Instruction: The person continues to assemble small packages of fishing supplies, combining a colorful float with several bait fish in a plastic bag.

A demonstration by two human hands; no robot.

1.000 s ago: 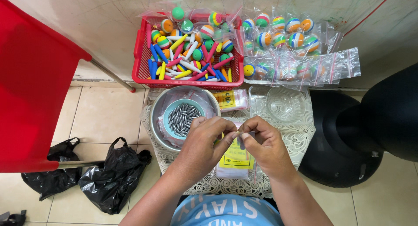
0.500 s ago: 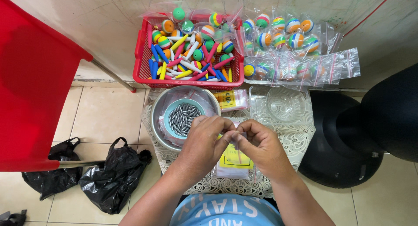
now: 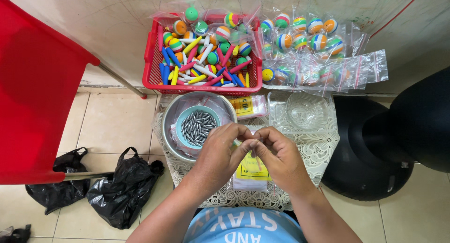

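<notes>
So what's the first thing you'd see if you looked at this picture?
Probably the red basket at the top, heaped with striped balls and coloured sticks. Then the two hands in the middle, left hand and right hand, pinching something tiny together beside a bowl of grey metal weights.

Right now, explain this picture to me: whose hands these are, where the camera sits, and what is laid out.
The camera is worn on a person's head and looks straight down, so the two bare hands are that person's own. The left hand and right hand meet over a small lace-covered table, pinching something too small to make out. Under them lies a clear packet with a yellow label. Left of the hands, a metal bowl holds a smaller blue bowl of grey metal pellets. An empty glass dish sits to the right. Behind, a red basket holds coloured sticks and striped balls, beside clear bags of striped balls.
</notes>
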